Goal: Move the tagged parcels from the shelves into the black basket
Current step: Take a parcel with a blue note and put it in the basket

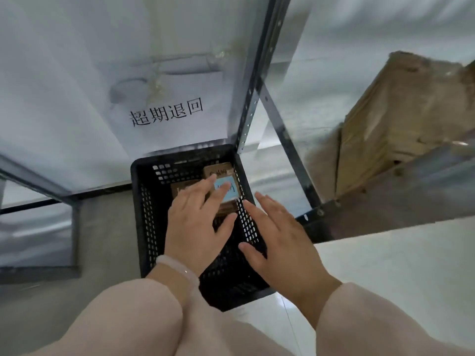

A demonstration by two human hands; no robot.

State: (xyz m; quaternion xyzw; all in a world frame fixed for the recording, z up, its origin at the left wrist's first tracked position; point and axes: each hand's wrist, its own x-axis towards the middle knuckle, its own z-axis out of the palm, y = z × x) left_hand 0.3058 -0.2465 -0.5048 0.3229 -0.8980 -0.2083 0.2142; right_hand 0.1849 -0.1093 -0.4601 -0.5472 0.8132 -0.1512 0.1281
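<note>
Two brown cardboard parcels lie in the far end of a black perforated plastic basket (144, 214): one (218, 170) against its far right corner, bearing a light blue tag (228, 194), and a second (182, 187) just left of it.

The left hand (195, 222), a pale bead bracelet (177, 265) at its wrist, reaches over the basket with fingers straight and spread, the fingertips above the tagged parcel; whether they touch it cannot be told. The right hand (280, 242) hovers over the basket's right wall, fingers straight and slightly apart, holding nothing. Both hands hide part of the basket's inside.

A grey perforated metal shelf post (259, 80) rises from just behind the basket's far right corner, with a slanted metal brace (288, 150) running down to the basket's right. Behind the basket hangs a white sheet printed with black Chinese characters (167, 114). Well to the right, a blurred stack of brown cardboard (398, 119) sits on a shelf.

The basket stands on the floor, which is pale and glossy (385, 278) to its right.
</note>
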